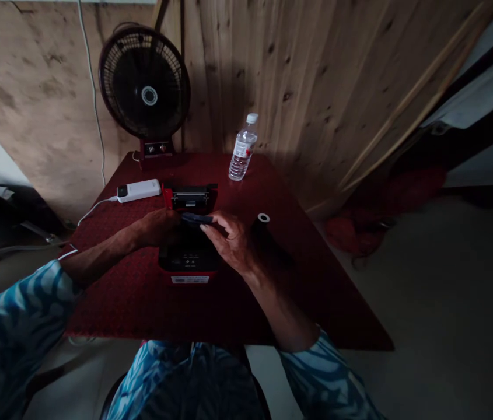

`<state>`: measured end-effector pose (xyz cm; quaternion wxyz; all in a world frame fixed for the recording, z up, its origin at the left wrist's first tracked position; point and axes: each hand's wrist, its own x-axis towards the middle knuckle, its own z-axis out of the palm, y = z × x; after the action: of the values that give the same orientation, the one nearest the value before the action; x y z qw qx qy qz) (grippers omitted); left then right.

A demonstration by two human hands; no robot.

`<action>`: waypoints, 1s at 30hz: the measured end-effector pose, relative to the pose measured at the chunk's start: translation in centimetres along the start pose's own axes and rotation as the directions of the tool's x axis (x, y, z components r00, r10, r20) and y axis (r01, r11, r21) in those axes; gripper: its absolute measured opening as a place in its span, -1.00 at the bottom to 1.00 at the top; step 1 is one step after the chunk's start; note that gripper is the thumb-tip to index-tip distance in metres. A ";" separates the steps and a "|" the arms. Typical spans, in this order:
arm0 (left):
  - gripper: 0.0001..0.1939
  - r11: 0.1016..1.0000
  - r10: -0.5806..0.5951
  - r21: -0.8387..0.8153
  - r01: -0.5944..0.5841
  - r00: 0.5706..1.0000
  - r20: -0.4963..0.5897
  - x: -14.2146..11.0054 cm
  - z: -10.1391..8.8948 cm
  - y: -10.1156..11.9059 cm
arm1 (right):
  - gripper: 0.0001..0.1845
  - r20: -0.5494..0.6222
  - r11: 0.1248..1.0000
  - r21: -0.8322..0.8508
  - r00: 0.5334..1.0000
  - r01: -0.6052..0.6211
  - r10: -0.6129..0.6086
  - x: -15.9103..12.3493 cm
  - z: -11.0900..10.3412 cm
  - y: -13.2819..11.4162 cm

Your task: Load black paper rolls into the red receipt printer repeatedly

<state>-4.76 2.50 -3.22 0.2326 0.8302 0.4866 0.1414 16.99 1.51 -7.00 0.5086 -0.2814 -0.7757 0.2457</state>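
Observation:
A small red-and-black printer sits on the table with its lid raised. Over its opening, a dark, flat, bluish-black strip spans the gap between my hands. My right hand pinches the strip's right end between thumb and fingers. At the left end, my left hand is closed against the strip, its fingertips partly hidden in shadow. To the right of my right hand lies a black roll with a white-ringed end. The inside of the printer is mostly too dark to make out.
A white power bank with a cable lies left of the lid. Behind stand a water bottle and a dark fan, near the wooden wall. The red-covered table has its front edge close to my lap.

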 end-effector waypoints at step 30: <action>-0.71 0.855 0.415 0.407 -0.321 0.895 -0.165 -10.1 2.3 5.8 | -0.27 -0.018 0.970 0.110 0.976 -0.216 0.219 3.9 -0.9 3.8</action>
<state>-4.27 -9.33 -2.22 -0.0218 0.9127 0.3602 0.1916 17.30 6.99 -6.66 0.5044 -0.3405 -0.7184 0.3369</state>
